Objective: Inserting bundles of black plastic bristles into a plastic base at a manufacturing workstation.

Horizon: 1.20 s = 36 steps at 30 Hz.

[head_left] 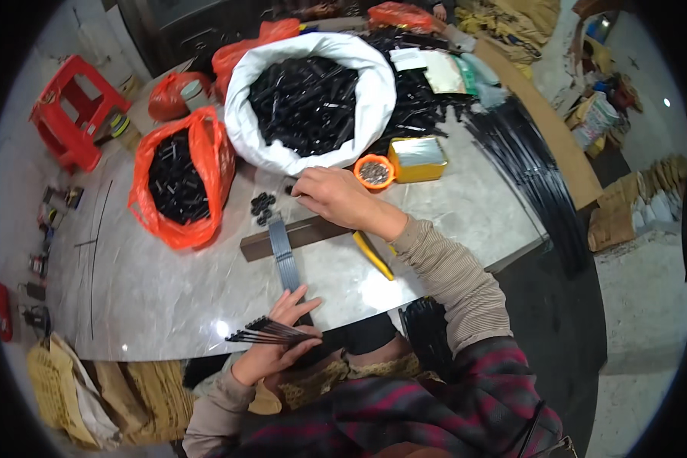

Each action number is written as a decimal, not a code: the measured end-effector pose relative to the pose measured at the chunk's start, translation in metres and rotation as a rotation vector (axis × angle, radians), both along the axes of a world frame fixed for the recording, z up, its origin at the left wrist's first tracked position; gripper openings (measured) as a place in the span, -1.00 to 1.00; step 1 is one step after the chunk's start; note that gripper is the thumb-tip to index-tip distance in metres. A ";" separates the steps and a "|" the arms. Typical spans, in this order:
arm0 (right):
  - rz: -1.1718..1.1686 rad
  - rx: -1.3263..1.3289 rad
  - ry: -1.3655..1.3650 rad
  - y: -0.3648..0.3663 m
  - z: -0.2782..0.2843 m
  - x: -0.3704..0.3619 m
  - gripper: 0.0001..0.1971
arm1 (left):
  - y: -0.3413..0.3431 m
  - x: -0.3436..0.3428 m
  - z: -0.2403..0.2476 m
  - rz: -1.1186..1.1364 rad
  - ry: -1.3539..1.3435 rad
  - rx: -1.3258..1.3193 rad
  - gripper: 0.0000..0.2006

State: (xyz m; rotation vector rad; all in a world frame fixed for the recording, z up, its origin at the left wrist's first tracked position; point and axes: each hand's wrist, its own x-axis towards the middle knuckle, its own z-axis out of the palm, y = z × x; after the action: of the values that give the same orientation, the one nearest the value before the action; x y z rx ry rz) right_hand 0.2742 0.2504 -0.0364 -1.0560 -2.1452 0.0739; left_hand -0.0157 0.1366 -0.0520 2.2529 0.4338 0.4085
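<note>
My left hand is at the table's near edge, closed around several thin black rods that fan out to the left. Its fingertips reach the near end of a grey strip bundle, which lies across a dark brown bar. Over the table, beyond the bar, my right hand has its fingers pinched together. Dark bits show beside those fingertips, but what they hold is too small to make out. A little pile of black rings lies just left of that hand.
A white sack of black parts stands behind my right hand, with a red bag of black tubes to its left. Nearby are an orange cup of small metal pieces, a yellow tin and a yellow-handled tool. Long black strips hang over the right edge.
</note>
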 end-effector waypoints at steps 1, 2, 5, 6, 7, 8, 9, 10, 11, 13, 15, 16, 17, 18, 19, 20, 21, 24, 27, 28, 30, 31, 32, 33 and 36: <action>-0.020 0.013 -0.018 -0.003 0.004 0.011 -0.86 | 0.000 0.001 0.001 -0.011 0.003 -0.005 -0.86; -0.112 0.027 -0.054 -0.008 0.009 0.022 -0.86 | 0.001 0.002 0.001 -0.027 -0.014 0.008 -0.86; -0.340 0.100 -0.148 -0.016 0.022 0.057 -0.90 | -0.003 0.000 0.001 0.002 -0.003 0.027 -0.87; -0.429 0.122 -0.193 -0.018 0.023 0.074 -0.90 | -0.003 0.002 0.001 -0.008 -0.012 0.032 -0.87; -0.511 0.093 -0.270 -0.018 0.025 0.091 -0.90 | -0.002 0.003 -0.001 -0.009 -0.013 0.041 -0.87; -0.587 0.134 -0.327 -0.020 0.025 0.105 -0.93 | -0.002 0.002 -0.002 -0.008 -0.012 0.048 -0.87; -0.664 0.173 -0.385 -0.021 0.025 0.117 -0.95 | -0.002 0.002 -0.004 -0.012 -0.014 0.049 -0.87; -0.705 0.199 -0.431 -0.019 0.022 0.128 -0.96 | -0.002 0.001 -0.004 -0.004 -0.016 0.054 -0.87; -0.706 0.201 -0.431 -0.019 0.018 0.136 -0.96 | -0.003 0.000 -0.004 0.003 -0.018 0.058 -0.87; -0.824 0.118 -0.551 -0.022 0.014 0.149 -0.95 | -0.002 0.002 -0.003 0.000 -0.016 0.055 -0.88; -0.828 0.103 -0.542 -0.020 0.006 0.158 -0.96 | -0.003 0.002 -0.001 -0.003 -0.015 0.054 -0.88; -0.825 0.090 -0.533 -0.019 0.004 0.161 -0.96 | -0.004 0.002 0.000 0.005 -0.009 0.083 -0.88; -0.832 0.090 -0.531 -0.019 0.001 0.165 -0.96 | -0.005 0.002 0.001 0.013 -0.002 0.110 -0.88; -0.833 0.089 -0.549 -0.017 0.002 0.163 -0.95 | -0.005 0.001 0.000 0.012 0.000 0.109 -0.88; -0.833 0.087 -0.566 -0.016 0.002 0.162 -0.95 | -0.006 0.001 0.000 0.013 -0.003 0.086 -0.88; -0.833 0.083 -0.563 -0.016 0.003 0.163 -0.95 | -0.006 0.000 -0.001 0.015 -0.005 0.062 -0.89; -0.808 0.100 -0.556 -0.016 0.005 0.160 -0.95 | -0.007 -0.002 -0.001 0.020 0.002 0.055 -0.89; -0.761 0.125 -0.531 -0.018 0.009 0.161 -0.97 | -0.004 0.000 -0.001 0.009 0.001 0.045 -0.88; -0.764 0.209 -0.508 -0.021 0.011 0.163 -0.98 | -0.005 0.000 -0.001 0.012 -0.015 0.033 -0.88; -0.762 0.206 -0.506 -0.022 0.011 0.163 -0.98 | -0.004 0.000 -0.002 0.014 -0.012 0.031 -0.88; -0.801 0.196 -0.502 -0.026 0.014 0.161 -0.97 | -0.004 0.000 -0.003 0.010 -0.006 0.032 -0.87; -0.802 0.194 -0.500 -0.027 0.016 0.159 -0.97 | -0.004 0.000 -0.002 0.009 -0.003 0.031 -0.87; -0.827 0.203 -0.498 -0.028 0.019 0.156 -0.94 | -0.004 0.000 -0.002 0.011 -0.003 0.035 -0.87; -0.854 0.210 -0.496 -0.029 0.023 0.152 -0.90 | -0.004 0.000 -0.002 0.011 -0.001 0.040 -0.87; -0.824 0.235 -0.420 -0.034 0.035 0.140 -0.86 | -0.004 -0.001 -0.004 0.007 -0.010 0.045 -0.87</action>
State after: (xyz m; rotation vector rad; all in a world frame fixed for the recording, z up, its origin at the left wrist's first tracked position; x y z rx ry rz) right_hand 0.4140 0.2166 -0.0011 -1.8317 -1.8184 -0.8245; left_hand -0.0162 0.1322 -0.0562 2.2923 0.4313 0.4363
